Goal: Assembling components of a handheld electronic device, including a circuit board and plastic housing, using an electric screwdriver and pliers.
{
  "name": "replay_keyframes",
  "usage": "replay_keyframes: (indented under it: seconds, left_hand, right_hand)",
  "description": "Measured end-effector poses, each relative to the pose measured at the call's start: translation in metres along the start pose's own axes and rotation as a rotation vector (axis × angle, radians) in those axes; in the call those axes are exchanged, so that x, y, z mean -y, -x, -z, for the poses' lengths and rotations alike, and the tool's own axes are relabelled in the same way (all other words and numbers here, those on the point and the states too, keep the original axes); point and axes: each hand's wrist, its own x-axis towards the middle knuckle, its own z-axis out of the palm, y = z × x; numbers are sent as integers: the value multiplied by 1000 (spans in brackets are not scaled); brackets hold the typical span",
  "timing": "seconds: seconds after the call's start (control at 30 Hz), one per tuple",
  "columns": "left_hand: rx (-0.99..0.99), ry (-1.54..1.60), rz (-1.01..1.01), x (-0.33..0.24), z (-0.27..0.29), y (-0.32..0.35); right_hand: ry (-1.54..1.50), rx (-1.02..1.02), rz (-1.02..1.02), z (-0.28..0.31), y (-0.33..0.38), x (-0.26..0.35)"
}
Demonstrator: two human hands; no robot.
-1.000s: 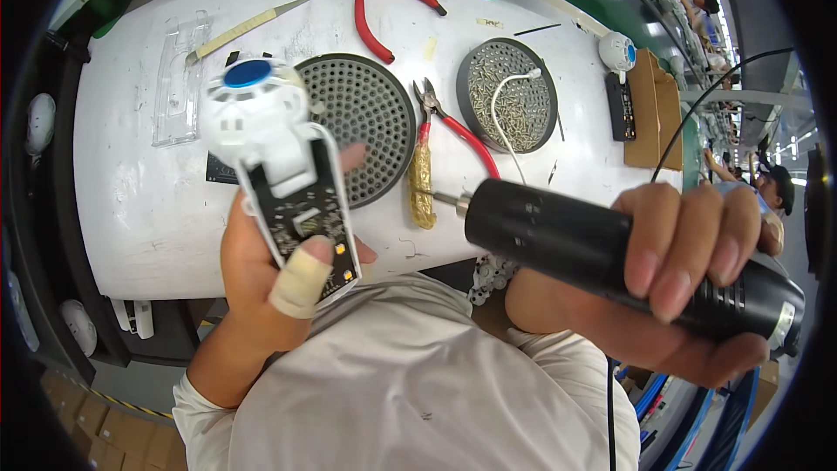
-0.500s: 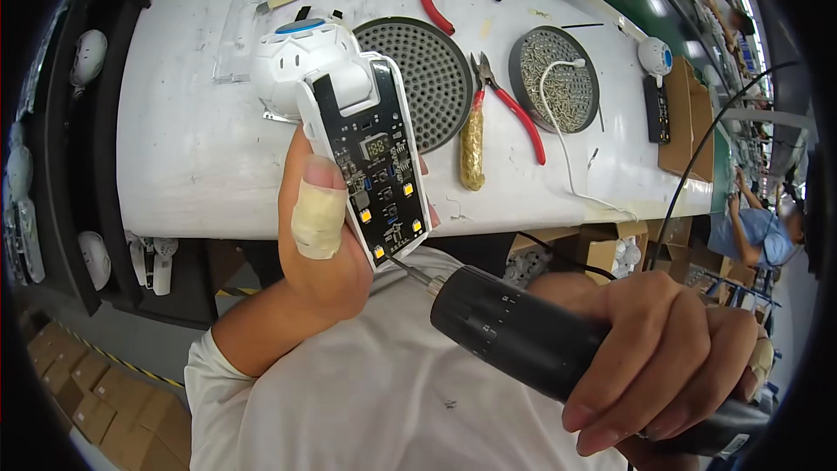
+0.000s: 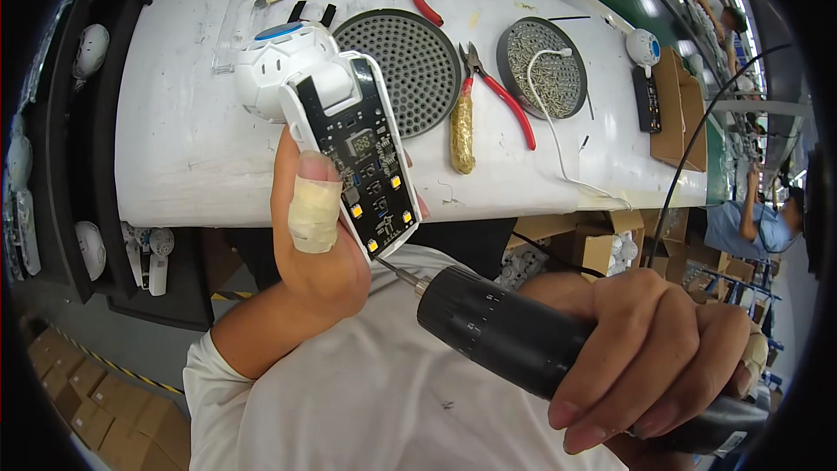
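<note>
I see white worktop (image 3: 192, 148): perforated round tray (image 3: 414, 70), screw dish (image 3: 545, 70), red pliers (image 3: 493, 96), gold-handled tool (image 3: 461, 135), white cable (image 3: 558, 153).

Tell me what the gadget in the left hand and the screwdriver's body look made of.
Gadget: glossy white shell, likely moulded plastic, carrying a bare black circuit board with yellow parts. Screwdriver: matte black barrel with a ribbed collar, probably plastic or rubber-coated; its thin bit looks like metal.

Bare bench (image 3: 192, 148) lies left of the mesh dish (image 3: 410, 65); right of it, pliers (image 3: 488, 100), screw dish (image 3: 542, 65) and cable (image 3: 558, 153) crowd together.
</note>
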Motion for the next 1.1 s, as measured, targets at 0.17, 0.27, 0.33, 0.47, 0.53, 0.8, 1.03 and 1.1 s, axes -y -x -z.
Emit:
replay_keyframes:
  seconds: [0.17, 0.27, 0.33, 0.47, 0.53, 0.8, 1.03, 1.1]
  left_hand:
    - [-89, 31, -68, 5, -7, 0]
    - [-138, -15, -74, 4, -11, 3]
    - [-161, -38, -77, 4, -11, 3]
    - [-83, -121, -92, 4, -4, 1]
    - [-86, -95, -102, 5, -4, 0]
    - [-125, -219, -126, 0, 14, -20]
    - [32, -204, -73, 5, 14, -27]
    - [23, -191, -19, 4, 12, -27]
  right_hand:
    - [-51, -63, 112, -3, 4, -13]
    - [-74, -86, 156, -3, 4, -12]
    - [19, -31, 62, -2, 4, -1]
    - [23, -46, 85, -1, 8, -8]
    - [2, -68, 119, -1, 6, -8]
    - [117, -221, 396, 10, 23, 7]
    - [463, -22, 242, 65, -8, -28]
    - [258, -298, 454, 42, -20, -61]
